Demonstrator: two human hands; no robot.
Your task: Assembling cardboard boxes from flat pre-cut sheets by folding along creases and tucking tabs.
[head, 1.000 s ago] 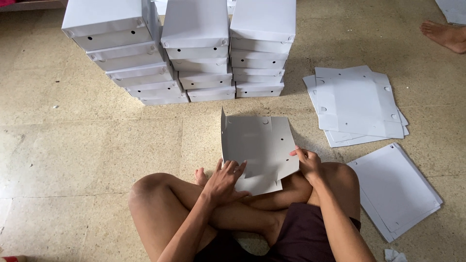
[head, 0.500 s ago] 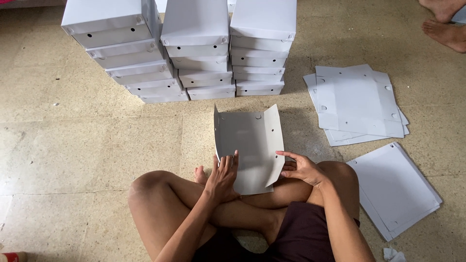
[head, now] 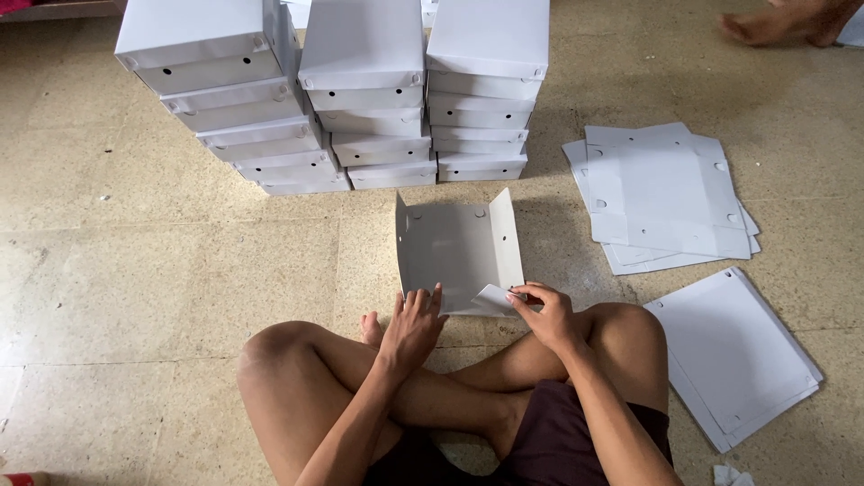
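Left hand [head: 412, 326]: fingers spread, pressed flat on near edge of the half-folded white box [head: 457, 252], apparently to pin it to the floor [head: 180, 270] so it can't slide. Right hand [head: 544, 313]: thumb and fingertips pinching the small corner flap [head: 493, 298] at box's near-right corner, lifting it off the base. Box sits on floor just ahead of the crossed legs; both side walls upright, far wall up w/ punched holes, near end not closed. Beyond it: three stacks of finished boxes [head: 369, 99], touching each other, within reach but apart from work area. To the right: two piles of flat blanks [head: 666, 193], [head: 733, 351], laid flat beside right knee. Another person's foot [head: 778, 22] at top right.
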